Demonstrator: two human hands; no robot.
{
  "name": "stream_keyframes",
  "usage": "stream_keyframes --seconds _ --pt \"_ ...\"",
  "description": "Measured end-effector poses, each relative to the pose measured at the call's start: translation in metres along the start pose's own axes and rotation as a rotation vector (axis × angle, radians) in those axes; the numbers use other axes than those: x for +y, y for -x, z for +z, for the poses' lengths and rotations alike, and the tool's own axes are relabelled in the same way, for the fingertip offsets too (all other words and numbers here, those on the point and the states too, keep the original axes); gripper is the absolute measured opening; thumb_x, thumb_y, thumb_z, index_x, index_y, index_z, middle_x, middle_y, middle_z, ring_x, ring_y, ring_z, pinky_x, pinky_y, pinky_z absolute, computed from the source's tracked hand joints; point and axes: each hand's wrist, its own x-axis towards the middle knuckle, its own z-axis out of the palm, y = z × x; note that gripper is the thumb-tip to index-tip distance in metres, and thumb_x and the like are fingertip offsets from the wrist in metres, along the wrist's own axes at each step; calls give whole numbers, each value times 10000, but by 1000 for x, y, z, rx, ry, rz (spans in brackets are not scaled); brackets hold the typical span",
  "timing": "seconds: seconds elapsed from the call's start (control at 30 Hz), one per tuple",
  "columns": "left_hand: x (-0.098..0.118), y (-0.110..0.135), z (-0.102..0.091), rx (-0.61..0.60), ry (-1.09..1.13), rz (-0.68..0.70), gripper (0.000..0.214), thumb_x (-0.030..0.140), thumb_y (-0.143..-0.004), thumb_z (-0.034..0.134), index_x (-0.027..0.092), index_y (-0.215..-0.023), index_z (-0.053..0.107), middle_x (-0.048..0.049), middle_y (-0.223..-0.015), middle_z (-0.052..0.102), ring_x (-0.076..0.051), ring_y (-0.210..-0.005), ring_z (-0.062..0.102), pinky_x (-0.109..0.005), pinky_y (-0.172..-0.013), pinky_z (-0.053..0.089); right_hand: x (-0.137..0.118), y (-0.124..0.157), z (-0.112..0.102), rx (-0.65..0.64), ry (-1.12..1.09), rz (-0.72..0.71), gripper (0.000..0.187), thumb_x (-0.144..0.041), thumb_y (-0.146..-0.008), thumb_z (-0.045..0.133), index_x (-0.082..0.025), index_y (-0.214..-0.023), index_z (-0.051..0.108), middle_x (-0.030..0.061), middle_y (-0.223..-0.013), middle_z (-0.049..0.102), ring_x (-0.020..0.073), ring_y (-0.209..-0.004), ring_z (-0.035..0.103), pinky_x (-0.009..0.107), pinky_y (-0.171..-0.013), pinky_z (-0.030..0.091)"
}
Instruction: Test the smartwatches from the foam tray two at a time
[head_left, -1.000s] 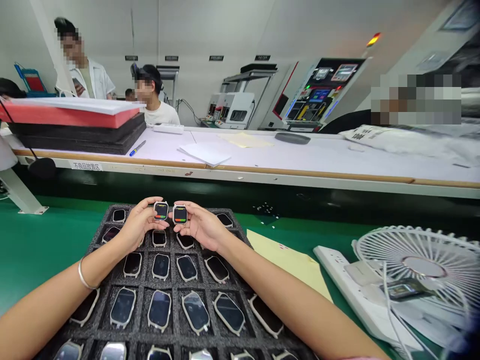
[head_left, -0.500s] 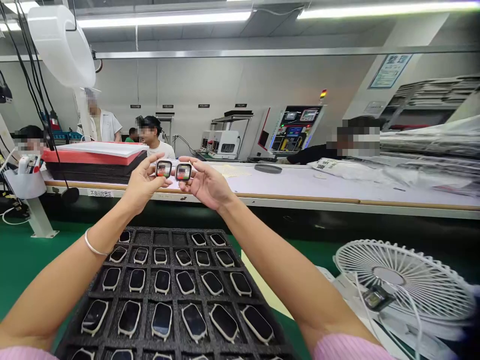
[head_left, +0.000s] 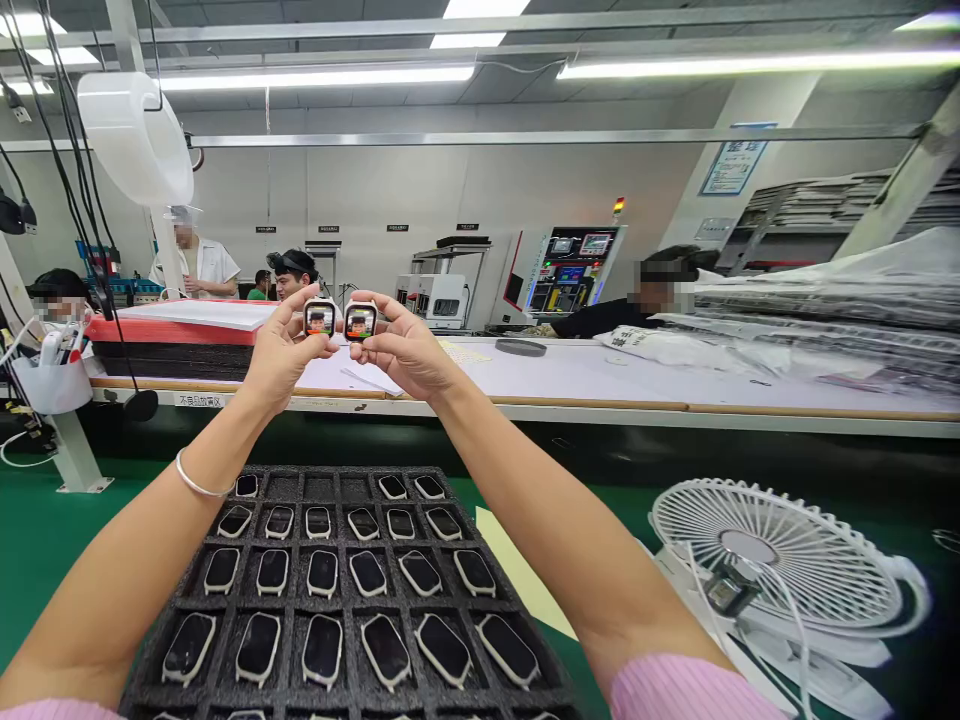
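Both arms reach forward, and each hand holds up a small smartwatch body without a strap. My left hand (head_left: 283,345) pinches one watch (head_left: 319,318) by its edges, its lit screen turned toward me. In my right hand (head_left: 409,345) the other watch (head_left: 360,321) is gripped the same way, also with a lit picture. The two watches are side by side with a narrow gap. Below my arms lies a black foam tray (head_left: 337,487) with rows of dark-screened watch bodies (head_left: 322,645) in its compartments. Several compartments in the far row hold nothing.
A white fan (head_left: 780,560) stands at the right with its cable. Behind the tray runs a raised white shelf (head_left: 540,375), bearing red and black foam trays (head_left: 180,335) and plastic-wrapped stacks (head_left: 832,310). A pen cup (head_left: 56,380) is at left. Several people sit or stand beyond.
The head view has tilted up slightly and shifted a little to the right. Both watches are still held up side by side, their screens now facing me more squarely.
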Motion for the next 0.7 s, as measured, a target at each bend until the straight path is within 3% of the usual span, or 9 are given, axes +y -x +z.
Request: stream_keyframes --seconds 0.27,0.7 --pt "5 -3 5 -33 -22 32 702 93 -631 712 205 -1301 535 -10 -875 696 -105 -654 652 -270 -704 557 -8 1 -1 17 1 -8 551 -90 -647 654 -242 -1164 541 -24 -901 692 112 -653 627 252 -597 511" --pt "-7 -2 4 -27 -28 23 624 80 -606 669 198 -1211 573 33 -804 660 -98 -622 659 -260 -677 550 -2 3 -9 -7 66 -6 523 -112 -664 649 -217 -1166 549 -45 -757 646 118 -639 631 252 -603 490"
